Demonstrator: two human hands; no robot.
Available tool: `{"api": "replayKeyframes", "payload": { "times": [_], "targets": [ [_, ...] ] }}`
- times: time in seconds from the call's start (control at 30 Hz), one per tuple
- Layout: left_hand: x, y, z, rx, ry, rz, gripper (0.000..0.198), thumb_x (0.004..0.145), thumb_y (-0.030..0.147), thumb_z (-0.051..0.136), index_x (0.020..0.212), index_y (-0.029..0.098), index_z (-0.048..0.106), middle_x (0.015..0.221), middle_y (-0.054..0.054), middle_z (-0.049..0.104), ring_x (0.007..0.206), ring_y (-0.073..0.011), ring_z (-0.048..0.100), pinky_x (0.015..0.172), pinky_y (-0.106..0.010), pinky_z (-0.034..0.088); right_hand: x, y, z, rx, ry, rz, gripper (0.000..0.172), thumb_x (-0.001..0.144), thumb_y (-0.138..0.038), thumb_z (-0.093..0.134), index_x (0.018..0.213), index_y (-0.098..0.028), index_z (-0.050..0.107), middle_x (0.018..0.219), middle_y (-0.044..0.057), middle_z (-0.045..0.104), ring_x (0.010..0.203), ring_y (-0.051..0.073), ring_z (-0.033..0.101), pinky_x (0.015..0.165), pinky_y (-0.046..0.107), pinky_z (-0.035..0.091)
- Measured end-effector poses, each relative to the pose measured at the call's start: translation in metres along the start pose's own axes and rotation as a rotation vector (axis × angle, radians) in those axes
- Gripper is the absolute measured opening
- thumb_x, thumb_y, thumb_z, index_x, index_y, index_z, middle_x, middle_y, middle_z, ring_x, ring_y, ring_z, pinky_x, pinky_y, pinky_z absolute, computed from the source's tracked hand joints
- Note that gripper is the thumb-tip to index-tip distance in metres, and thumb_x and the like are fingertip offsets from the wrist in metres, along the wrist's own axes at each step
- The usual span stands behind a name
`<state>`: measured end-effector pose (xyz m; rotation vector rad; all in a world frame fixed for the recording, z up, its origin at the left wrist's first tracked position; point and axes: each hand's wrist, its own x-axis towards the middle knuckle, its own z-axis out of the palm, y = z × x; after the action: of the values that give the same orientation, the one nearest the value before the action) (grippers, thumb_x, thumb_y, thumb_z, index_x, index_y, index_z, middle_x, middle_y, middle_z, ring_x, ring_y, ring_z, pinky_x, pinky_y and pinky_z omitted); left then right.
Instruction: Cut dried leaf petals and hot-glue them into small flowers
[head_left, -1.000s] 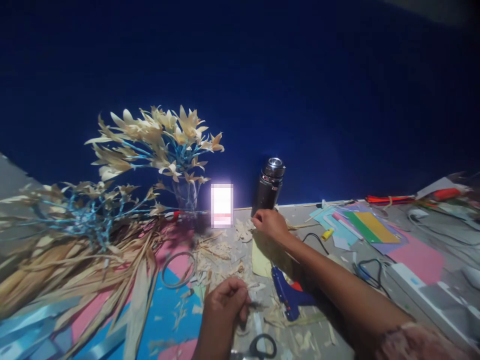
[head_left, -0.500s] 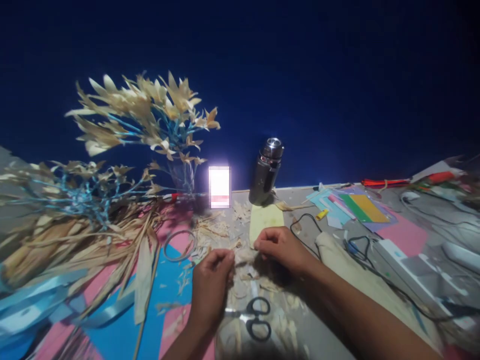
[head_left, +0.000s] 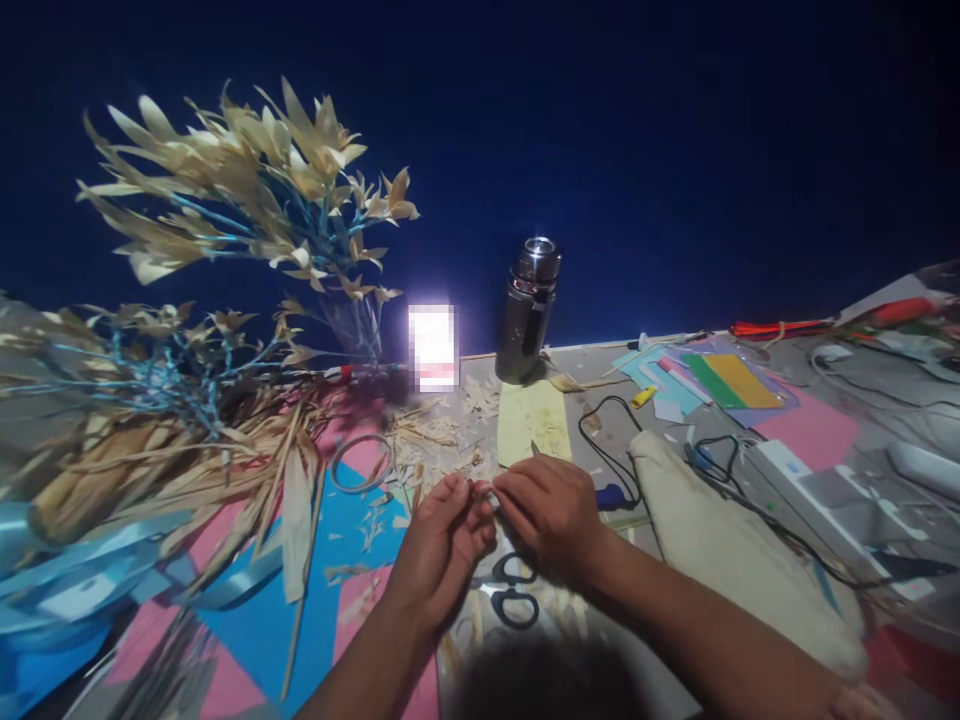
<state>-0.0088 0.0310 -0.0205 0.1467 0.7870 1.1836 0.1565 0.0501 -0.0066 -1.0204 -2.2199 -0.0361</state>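
My left hand [head_left: 450,535] and my right hand [head_left: 555,512] meet low in the middle of the head view, fingertips pinched together. A small pale piece [head_left: 491,498] shows between the fingers; its kind is too small to make out. Black-handled scissors [head_left: 517,607] lie just below the hands, blades partly under my left hand. Behind my right hand, a pale yellow sheet [head_left: 534,415] lies flat, with a dark pointed tip [head_left: 534,448] over it. A dark blue handle-like piece [head_left: 611,497] sits right of my right wrist.
Dried-husk flowers [head_left: 300,190] on blue stems stand at left above loose husks [head_left: 127,465]. A dark flask [head_left: 529,315] and a bright screen [head_left: 433,345] stand behind. A tape ring [head_left: 361,488] is left. A black cord [head_left: 600,450], rolled cloth [head_left: 720,540] and power strip [head_left: 802,500] lie right.
My hands have come together from apart, and their fingertips now meet around a small pale piece. The view has tilted slightly down, and the blue handle-like piece has come into sight.
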Motion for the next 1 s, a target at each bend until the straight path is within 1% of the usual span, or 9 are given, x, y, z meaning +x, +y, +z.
{"api": "replayKeyframes", "payload": {
  "times": [0.13,0.33,0.47,0.53,0.6,0.7,0.77,0.87,1.0],
  "targets": [
    [-0.005,0.001,0.004,0.049,-0.050,0.016,0.029,0.078,0.021,0.085,0.085,0.017,0.058,0.080,-0.001,0.067,0.062,-0.0101,0.060,0.054,-0.021,0.050,-0.001,0.004,-0.002,-0.011,0.106,-0.089,0.023,0.103,-0.022,0.052,0.098,-0.019,0.074,0.085,0.006,0.076,0.073,0.019,0.060,0.068,0.032,0.038],
    [-0.011,-0.001,0.009,0.156,-0.040,0.070,0.033,0.075,0.028,0.089,0.082,0.016,0.059,0.072,0.000,0.065,0.061,-0.0098,0.057,0.055,-0.020,0.049,-0.003,0.008,-0.001,0.016,0.112,-0.148,0.022,0.103,-0.022,0.053,0.102,-0.020,0.075,0.085,0.006,0.076,0.073,0.018,0.059,0.067,0.032,0.038],
    [-0.011,-0.003,0.010,0.110,-0.044,0.060,0.037,0.069,0.025,0.093,0.081,0.017,0.058,0.067,0.003,0.062,0.058,-0.0083,0.054,0.055,-0.019,0.046,-0.005,0.009,0.002,0.139,0.100,-0.099,0.022,0.101,-0.024,0.055,0.103,-0.022,0.077,0.087,0.007,0.076,0.076,0.019,0.061,0.069,0.032,0.041],
    [-0.010,-0.002,0.011,0.093,-0.050,0.077,0.039,0.066,0.024,0.094,0.081,0.018,0.059,0.064,0.004,0.061,0.057,-0.0085,0.054,0.055,-0.019,0.046,-0.003,0.010,0.004,0.267,0.088,0.034,0.021,0.100,-0.023,0.056,0.098,-0.021,0.077,0.088,0.008,0.076,0.078,0.019,0.063,0.071,0.032,0.044],
    [-0.011,0.000,0.011,0.093,-0.047,0.116,0.041,0.063,0.025,0.096,0.080,0.019,0.059,0.063,0.004,0.061,0.056,-0.0087,0.053,0.054,-0.019,0.045,0.000,0.011,0.006,0.457,0.033,0.285,0.017,0.095,-0.023,0.061,0.090,-0.019,0.077,0.082,0.007,0.074,0.073,0.019,0.063,0.069,0.031,0.046],
    [-0.010,0.002,0.012,0.126,-0.029,0.179,0.041,0.062,0.029,0.097,0.080,0.019,0.061,0.059,0.004,0.062,0.053,-0.0089,0.054,0.052,-0.019,0.045,0.005,0.012,0.009,0.847,-0.162,0.707,0.011,0.082,-0.028,0.073,0.080,-0.017,0.075,0.067,0.002,0.068,0.059,0.015,0.057,0.058,0.027,0.041],
    [-0.009,0.002,0.011,0.155,-0.010,0.223,0.041,0.061,0.031,0.097,0.078,0.019,0.062,0.058,0.004,0.063,0.053,-0.0088,0.054,0.052,-0.018,0.045,0.006,0.010,0.012,1.152,-0.236,0.902,0.021,0.072,-0.034,0.083,0.077,-0.016,0.074,0.063,0.000,0.066,0.056,0.013,0.056,0.057,0.026,0.040],
    [-0.006,0.000,0.006,0.199,0.014,0.273,0.042,0.058,0.032,0.098,0.076,0.019,0.063,0.059,0.003,0.065,0.051,-0.0080,0.054,0.052,-0.017,0.044,0.006,0.002,0.017,1.516,-0.232,1.049,0.036,0.060,-0.039,0.093,0.076,-0.015,0.072,0.068,0.004,0.072,0.059,0.013,0.060,0.056,0.024,0.039],
    [-0.003,-0.003,0.000,0.342,0.050,0.343,0.036,0.065,0.037,0.094,0.077,0.019,0.065,0.057,0.004,0.063,0.051,-0.0096,0.054,0.049,-0.018,0.043,0.004,-0.007,0.021,1.644,-0.190,1.127,0.039,0.057,-0.038,0.097,0.076,-0.014,0.073,0.067,0.003,0.071,0.050,0.007,0.053,0.046,0.019,0.023]
  ]
}}
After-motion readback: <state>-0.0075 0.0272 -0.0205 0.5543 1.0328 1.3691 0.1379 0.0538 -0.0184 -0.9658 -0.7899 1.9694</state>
